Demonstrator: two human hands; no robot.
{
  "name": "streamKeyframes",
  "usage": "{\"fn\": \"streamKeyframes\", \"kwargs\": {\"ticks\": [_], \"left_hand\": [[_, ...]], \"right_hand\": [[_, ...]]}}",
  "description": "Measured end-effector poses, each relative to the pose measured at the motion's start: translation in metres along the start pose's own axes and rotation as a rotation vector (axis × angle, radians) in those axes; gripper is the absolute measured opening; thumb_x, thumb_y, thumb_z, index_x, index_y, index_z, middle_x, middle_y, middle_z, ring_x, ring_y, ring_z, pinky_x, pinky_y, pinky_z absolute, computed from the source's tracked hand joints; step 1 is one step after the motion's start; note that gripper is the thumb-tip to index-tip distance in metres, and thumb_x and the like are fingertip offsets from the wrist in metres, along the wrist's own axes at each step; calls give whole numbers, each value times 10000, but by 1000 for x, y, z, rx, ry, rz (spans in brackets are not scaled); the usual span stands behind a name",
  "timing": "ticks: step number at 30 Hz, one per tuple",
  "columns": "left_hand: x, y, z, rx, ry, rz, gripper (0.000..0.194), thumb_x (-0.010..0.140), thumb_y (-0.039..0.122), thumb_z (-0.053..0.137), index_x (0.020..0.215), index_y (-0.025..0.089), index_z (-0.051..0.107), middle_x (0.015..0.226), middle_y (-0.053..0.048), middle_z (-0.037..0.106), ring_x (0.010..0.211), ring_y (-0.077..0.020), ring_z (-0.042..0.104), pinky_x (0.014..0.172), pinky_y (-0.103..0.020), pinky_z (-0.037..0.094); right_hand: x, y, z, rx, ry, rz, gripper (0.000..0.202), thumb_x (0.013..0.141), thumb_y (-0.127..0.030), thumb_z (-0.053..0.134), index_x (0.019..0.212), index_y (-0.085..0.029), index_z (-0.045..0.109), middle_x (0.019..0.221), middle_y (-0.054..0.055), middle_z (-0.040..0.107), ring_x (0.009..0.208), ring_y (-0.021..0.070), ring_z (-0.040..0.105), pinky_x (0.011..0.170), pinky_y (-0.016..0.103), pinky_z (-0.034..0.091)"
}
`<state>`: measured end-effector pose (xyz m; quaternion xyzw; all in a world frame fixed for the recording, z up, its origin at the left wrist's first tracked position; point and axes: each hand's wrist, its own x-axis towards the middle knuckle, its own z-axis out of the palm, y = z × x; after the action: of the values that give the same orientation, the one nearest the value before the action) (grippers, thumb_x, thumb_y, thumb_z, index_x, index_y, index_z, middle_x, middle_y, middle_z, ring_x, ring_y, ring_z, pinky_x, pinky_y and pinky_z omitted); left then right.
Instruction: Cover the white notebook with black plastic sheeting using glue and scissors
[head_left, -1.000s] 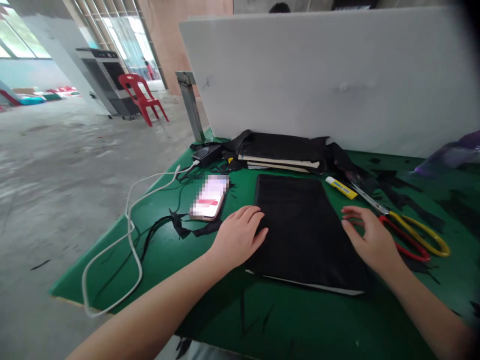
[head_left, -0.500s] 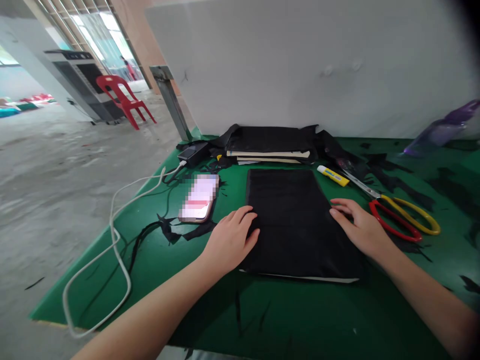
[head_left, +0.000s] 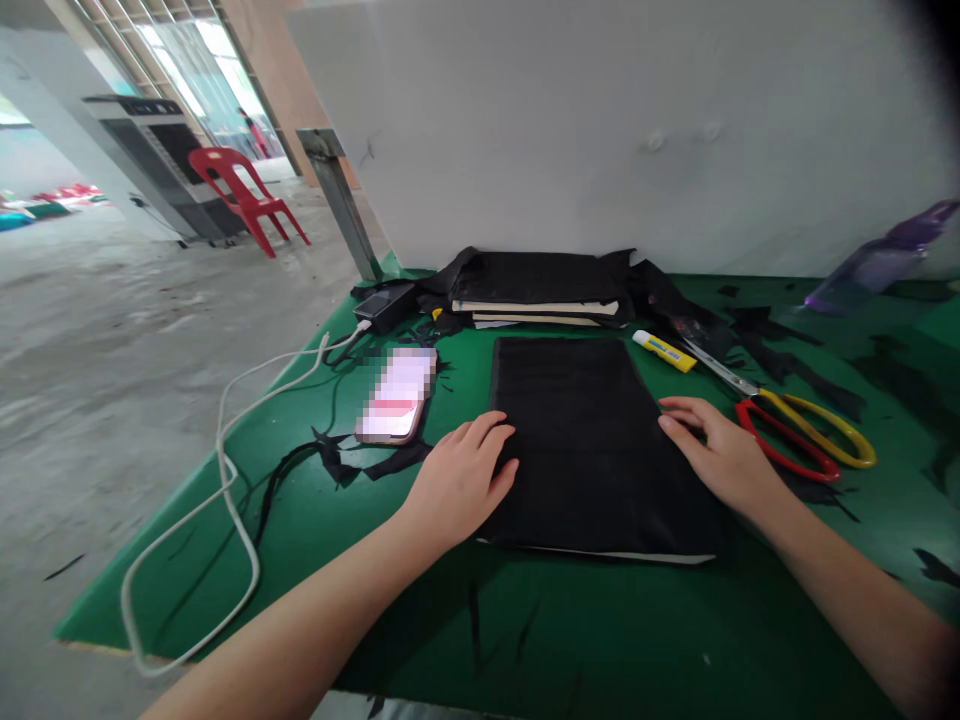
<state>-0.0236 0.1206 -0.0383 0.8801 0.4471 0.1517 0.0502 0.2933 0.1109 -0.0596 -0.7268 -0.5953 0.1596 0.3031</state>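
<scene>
Flat black rectangular fabric-covered pad (head_left: pixel 585 450) runs approx. 12–6 o'clock, my open L hand (head_left: pixel 459 482) at 9, open R hand (head_left: pixel 724 455) at 3, equally near.

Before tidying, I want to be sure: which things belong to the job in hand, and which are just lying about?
Likely in the job:
- black pad between left hand and right hand
- scissors
- yellow stick

Likely just lying about:
- phone
- white cable
- purple bottle

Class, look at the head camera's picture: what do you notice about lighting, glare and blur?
Head view: window washed out; dark blur over the upper-right corner; phone pixelated; bottle soft; faint sheen on the green table; black cover showing little detail.
</scene>
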Motion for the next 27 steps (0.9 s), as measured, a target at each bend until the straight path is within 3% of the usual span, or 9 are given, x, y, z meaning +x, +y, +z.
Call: {"fn": "streamKeyframes", "kwargs": {"ticks": [27], "left_hand": [[-2, -2, 3, 31, 29, -23, 366, 901, 313, 410, 1227, 164, 481, 1377, -94, 443, 1209, -237, 477, 987, -399, 433]], "right_hand": [[2, 4, 0, -1, -4, 27, 369, 802, -509, 487, 1068, -271, 579, 982, 44, 705, 861, 247, 657, 735, 388, 497]]}}
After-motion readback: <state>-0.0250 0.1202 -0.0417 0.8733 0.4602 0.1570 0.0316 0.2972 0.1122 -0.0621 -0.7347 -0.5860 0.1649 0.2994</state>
